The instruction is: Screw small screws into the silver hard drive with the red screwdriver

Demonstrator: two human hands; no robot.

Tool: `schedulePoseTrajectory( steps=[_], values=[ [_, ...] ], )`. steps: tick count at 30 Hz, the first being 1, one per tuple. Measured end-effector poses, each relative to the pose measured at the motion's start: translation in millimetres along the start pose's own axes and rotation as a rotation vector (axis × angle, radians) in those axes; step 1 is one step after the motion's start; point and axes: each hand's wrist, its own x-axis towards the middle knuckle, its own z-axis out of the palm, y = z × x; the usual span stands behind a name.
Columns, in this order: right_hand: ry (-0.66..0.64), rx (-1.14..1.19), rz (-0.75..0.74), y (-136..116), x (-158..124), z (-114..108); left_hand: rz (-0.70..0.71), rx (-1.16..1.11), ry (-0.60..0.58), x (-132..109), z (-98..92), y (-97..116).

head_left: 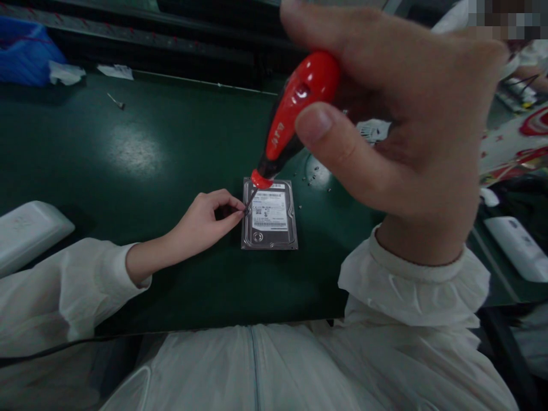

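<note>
A hard drive (269, 220) with a white label lies flat on the green table (184, 131). My right hand (398, 114), large and close to the camera, is closed round the red and black handle of a screwdriver (295, 108). The screwdriver slants down to the left, and its tip meets the drive's left edge. There the thumb and forefinger of my left hand (209, 217) are pinched together beside the tip. Whatever lies between those fingertips is too small to make out.
Several small screws (315, 169) lie right of the drive. A blue bin (25, 51) stands at the back left, a white device (34, 231) at the left edge and another (516, 245) at the right. Another person's arm (528, 74) shows at the upper right.
</note>
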Motion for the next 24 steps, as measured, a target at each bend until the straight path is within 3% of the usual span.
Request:
schedulePoseTrajectory(
  steps=[18, 24],
  values=[
    [0.034, -0.019, 0.024, -2.4, 3.3, -1.4, -0.013, 0.01, 0.012, 1.0, 0.5, 3.1],
    [-0.038, 0.067, 0.019, -7.0, 6.2, -1.9, -0.019, -0.007, 0.004, 0.9, 0.1, 2.9]
  ],
)
